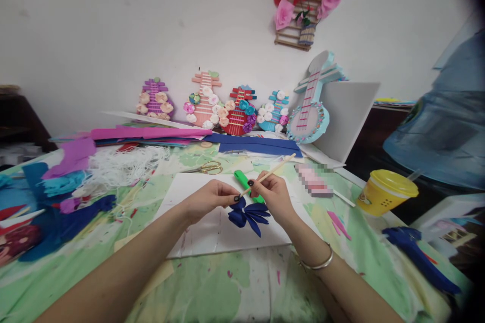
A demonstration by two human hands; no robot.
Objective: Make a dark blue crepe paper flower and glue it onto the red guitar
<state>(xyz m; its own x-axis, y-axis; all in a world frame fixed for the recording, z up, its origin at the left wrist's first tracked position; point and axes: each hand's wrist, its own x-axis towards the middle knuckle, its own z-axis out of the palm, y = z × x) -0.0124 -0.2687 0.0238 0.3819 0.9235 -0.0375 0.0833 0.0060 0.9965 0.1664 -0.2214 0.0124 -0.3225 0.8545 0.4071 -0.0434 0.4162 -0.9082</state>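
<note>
Seen from the head camera, two bare arms reach over a messy craft table. The left hand has its fingers curled in, and its fingertips pinch the low end of a thin wooden stick. The right hand holds the same stick a little higher up, with its fingers closed around it. The stick tilts up and away to the right. A blue paper flower hangs just under both hands, at the low end of the stick, with its petals spread out over a white sheet. A green marker lies just behind the hands. Gold scissors lie farther back on the left. A yellow cup stands well off to the right. Little paper guitars lean on the wall.
</note>
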